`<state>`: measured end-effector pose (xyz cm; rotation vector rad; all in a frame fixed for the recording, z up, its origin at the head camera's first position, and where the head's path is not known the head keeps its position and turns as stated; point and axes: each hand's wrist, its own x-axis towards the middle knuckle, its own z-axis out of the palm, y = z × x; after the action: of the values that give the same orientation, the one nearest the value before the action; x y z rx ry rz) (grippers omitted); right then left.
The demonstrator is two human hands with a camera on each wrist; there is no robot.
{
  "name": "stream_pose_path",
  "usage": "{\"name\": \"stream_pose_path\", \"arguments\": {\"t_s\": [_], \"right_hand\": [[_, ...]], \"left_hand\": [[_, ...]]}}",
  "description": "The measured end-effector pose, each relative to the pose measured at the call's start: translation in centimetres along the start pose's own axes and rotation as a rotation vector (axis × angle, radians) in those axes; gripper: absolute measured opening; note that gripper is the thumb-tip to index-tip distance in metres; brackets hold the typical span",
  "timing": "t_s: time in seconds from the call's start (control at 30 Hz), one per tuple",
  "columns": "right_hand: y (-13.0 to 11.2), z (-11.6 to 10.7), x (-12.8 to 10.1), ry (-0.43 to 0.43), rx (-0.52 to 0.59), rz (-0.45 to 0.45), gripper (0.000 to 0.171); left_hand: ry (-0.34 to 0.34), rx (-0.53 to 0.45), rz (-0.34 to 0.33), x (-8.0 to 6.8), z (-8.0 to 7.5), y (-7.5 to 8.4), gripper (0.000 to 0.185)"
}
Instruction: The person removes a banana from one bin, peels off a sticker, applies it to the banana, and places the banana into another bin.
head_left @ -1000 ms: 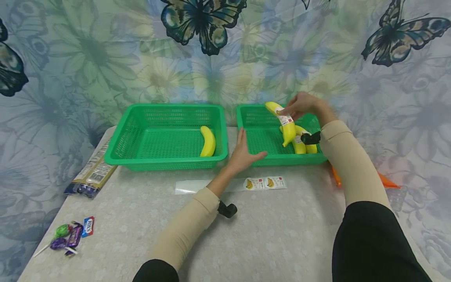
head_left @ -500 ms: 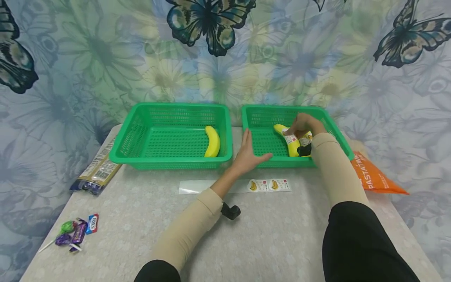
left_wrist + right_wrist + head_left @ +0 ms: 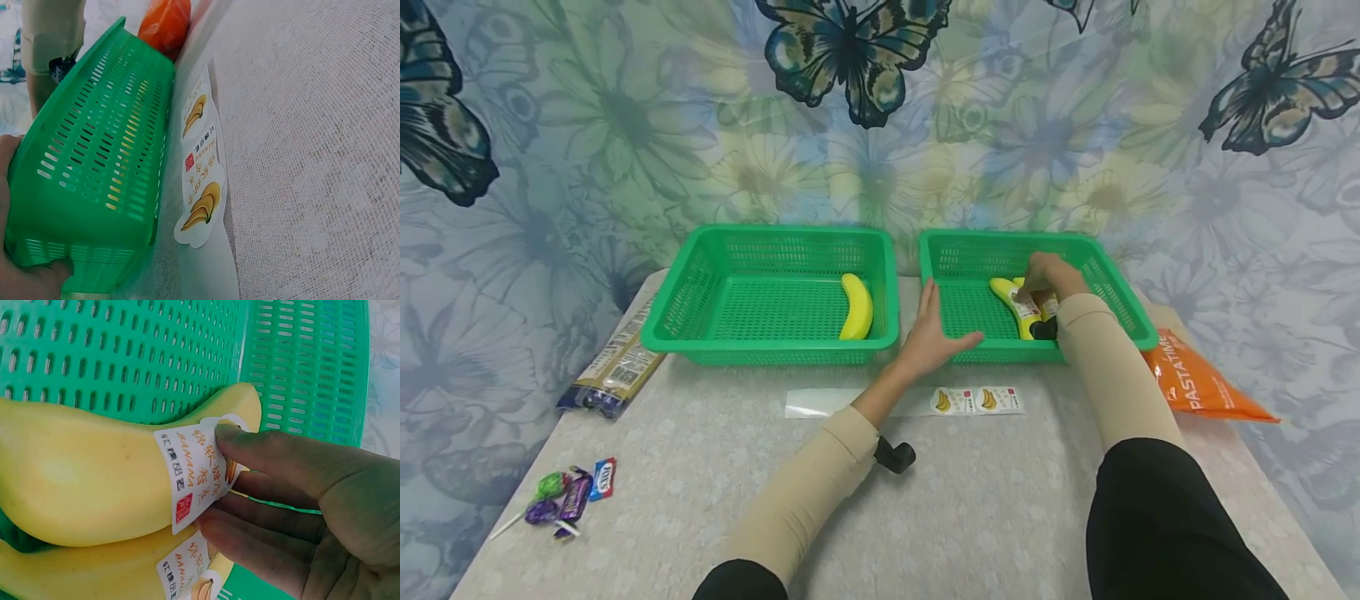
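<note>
My right hand [image 3: 1052,279] reaches into the right green basket [image 3: 953,252]. In the right wrist view its thumb presses the white label on a yellow banana [image 3: 87,469], and its fingers lie along the banana's underside, pinching it. Against it lies another labelled banana [image 3: 112,575], partly hidden in the head view. Fingers straight and thumb spread, my left hand [image 3: 925,342] rests at that basket's near left corner, as the left wrist view also shows. A banana with no visible label [image 3: 857,307] lies at the right side of the left green basket [image 3: 760,345].
A strip [image 3: 820,403] with two banana stickers [image 3: 962,401] lies before the baskets. An orange pasta bag [image 3: 1206,383] stands right of them, a gold-and-blue packet [image 3: 617,367] left. Lollipops [image 3: 553,485] and small wrapped sweets [image 3: 576,497] lie near the left edge.
My right hand has lowered the labelled banana from above the right basket into it, beside the other labelled fruit. My left hand stays at the basket corner. The head view has shifted slightly.
</note>
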<state>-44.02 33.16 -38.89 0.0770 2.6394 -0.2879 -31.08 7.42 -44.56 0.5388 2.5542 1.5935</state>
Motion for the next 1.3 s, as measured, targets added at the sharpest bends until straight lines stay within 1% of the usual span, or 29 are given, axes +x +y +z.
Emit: {"name": "stream_pose_path", "arguments": {"t_s": [0.1,0.23,0.47,0.57,0.77,0.83,1.0,1.1,1.2,1.3], "right_hand": [[-0.3,0.0,-0.2,0.006,-0.016,-0.002,0.023],[-0.4,0.1,-0.4,0.018,0.004,0.002,0.023],[-0.7,0.1,-0.7,0.031,-0.003,0.017,0.025],[-1.0,0.1,-0.9,0.022,0.004,0.01,0.028],[-1.7,0.4,-0.6,-0.001,0.0,-0.009,0.044],[-2.0,0.6,-0.6,0.012,-0.034,-0.018,0.047],[-2.6,1.0,-1.1,0.06,-0.087,-0.03,0.04],[-2.7,1.1,-1.2,0.091,-0.093,-0.035,0.038],[-2.6,1.3,-1.2,0.113,-0.091,-0.041,0.039],[-2.7,1.4,-1.2,0.117,-0.081,-0.038,0.04]], "left_hand": [[0.005,-0.01,0.004,-0.1,0.0,-0.1,0.113],[0.001,-0.011,0.008,0.0,-0.1,-0.2,0.113],[-0.013,0.001,0.006,0.1,0.0,-0.2,0.113],[-0.015,0.001,0.001,0.1,0.0,-0.2,0.112],[-0.006,-0.014,-0.003,0.0,-0.1,-0.2,0.11],[-0.006,-0.016,-0.002,0.0,-0.1,-0.2,0.11],[-0.019,-0.009,-0.004,0.1,0.0,-0.2,0.111],[-0.014,-0.003,-0.007,0.2,0.0,0.0,0.11],[-0.009,-0.004,-0.01,0.1,-0.2,0.0,0.109],[-0.023,0.023,-0.014,-0.4,-0.4,0.2,0.11]]}}
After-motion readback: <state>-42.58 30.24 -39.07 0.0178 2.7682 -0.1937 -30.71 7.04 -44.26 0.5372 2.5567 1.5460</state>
